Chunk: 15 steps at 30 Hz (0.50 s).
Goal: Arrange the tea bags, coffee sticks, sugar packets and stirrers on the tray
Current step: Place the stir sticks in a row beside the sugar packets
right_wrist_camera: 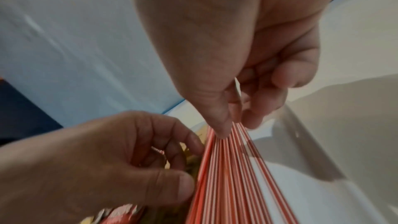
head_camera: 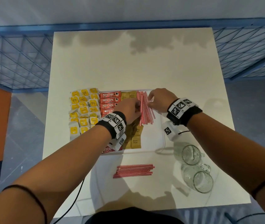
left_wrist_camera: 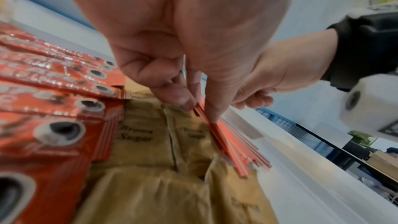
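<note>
A: What are the hands doing?

B: The left hand (head_camera: 129, 109) pinches the red-and-white striped plastic stirrers (head_camera: 145, 109) at the row's left edge, fingers (left_wrist_camera: 212, 110) curled onto them. The right hand (head_camera: 160, 100) pinches the same row near its far end.

A: Where do the stirrers lie?

B: In the shallow white plastic tray (head_camera: 152, 143) on the white table (head_camera: 128, 65), just right of the brown paper sugar packets (head_camera: 135, 139). Left of those lie red coffee sticks (head_camera: 110, 100), then yellow-and-white tea bags (head_camera: 83, 110).

A: Anything outside the tray?

B: A second bundle of striped stirrers (head_camera: 134, 171) nearer the person, and two clear glass mugs (head_camera: 196, 167) to its right.
</note>
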Available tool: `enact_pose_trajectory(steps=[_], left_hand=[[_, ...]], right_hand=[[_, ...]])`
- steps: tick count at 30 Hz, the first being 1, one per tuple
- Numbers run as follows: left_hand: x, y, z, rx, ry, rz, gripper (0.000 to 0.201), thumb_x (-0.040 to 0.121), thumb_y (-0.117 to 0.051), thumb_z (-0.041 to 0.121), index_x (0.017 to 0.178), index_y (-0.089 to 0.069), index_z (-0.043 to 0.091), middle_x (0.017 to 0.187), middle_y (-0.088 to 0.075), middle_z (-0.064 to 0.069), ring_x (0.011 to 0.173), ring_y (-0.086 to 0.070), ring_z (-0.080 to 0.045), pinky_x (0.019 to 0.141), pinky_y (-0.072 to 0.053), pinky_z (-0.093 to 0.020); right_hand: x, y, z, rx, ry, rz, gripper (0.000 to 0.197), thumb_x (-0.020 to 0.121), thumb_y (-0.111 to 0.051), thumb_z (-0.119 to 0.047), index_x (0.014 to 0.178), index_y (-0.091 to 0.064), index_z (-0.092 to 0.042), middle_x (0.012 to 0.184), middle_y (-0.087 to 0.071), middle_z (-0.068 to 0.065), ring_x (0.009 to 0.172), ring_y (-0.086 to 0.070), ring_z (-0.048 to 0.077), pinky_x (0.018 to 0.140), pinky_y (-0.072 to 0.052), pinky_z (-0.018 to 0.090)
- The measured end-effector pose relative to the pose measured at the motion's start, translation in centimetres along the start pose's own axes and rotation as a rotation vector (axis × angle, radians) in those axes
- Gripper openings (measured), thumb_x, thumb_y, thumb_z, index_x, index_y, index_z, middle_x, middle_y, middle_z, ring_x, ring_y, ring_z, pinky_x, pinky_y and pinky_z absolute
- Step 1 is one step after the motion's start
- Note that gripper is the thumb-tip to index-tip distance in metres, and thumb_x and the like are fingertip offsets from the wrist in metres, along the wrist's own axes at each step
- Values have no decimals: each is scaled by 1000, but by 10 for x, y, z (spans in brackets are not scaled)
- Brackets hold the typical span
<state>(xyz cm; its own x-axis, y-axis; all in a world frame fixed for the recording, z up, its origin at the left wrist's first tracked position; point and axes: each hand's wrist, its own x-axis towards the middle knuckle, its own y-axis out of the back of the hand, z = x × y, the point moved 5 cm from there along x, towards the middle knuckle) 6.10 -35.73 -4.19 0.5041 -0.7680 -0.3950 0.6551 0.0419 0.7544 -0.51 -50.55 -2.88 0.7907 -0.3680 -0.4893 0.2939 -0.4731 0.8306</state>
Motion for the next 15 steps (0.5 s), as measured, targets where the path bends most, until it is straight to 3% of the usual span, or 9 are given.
enact_pose_trajectory(steps=[3, 6, 11, 13, 15], left_hand=[[2, -1, 5, 6, -4, -7, 39, 91, -72, 34, 126, -60, 19, 110, -68, 1, 95, -62, -20, 85, -55, -32], [8, -5, 11, 17, 9, -14, 39, 91, -72, 36, 124, -60, 19, 108, -67, 0, 93, -61, -19, 82, -54, -30], [16, -5, 19, 11, 36, 10, 32, 93, -69, 37, 117, -60, 18, 104, -67, 0, 92, -63, -20, 82, -56, -31], [17, -3, 21, 8, 30, 27, 27, 96, -64, 35, 117, -60, 17, 104, -67, 0, 91, -63, -20, 81, -54, -30], [18, -1, 21, 14, 25, 43, 22, 99, -60, 30, 116, -61, 18, 105, -67, -1, 92, -64, -21, 80, -53, -30]], right_hand=[[-5, -9, 1, -13, -21, -2, 27, 93, -68, -35, 114, -72, -18, 117, -71, 0, 104, -67, 23, 84, -51, 31], [-6, -20, 3, 26, -92, -39, 27, 90, -71, -33, 105, -75, -11, 106, -76, 5, 95, -71, 24, 85, -60, 38], [-7, -25, 6, 117, -120, -70, 25, 94, -66, -31, 91, -76, -9, 88, -75, 5, 90, -72, 25, 82, -60, 39], [-9, -21, 7, 124, -105, -15, 28, 96, -64, -33, 104, -75, -8, 104, -75, 7, 98, -69, 26, 89, -57, 41], [-10, -19, 6, 153, -67, 52, 30, 96, -65, -36, 118, -68, -17, 112, -72, 2, 101, -67, 24, 90, -56, 40]])
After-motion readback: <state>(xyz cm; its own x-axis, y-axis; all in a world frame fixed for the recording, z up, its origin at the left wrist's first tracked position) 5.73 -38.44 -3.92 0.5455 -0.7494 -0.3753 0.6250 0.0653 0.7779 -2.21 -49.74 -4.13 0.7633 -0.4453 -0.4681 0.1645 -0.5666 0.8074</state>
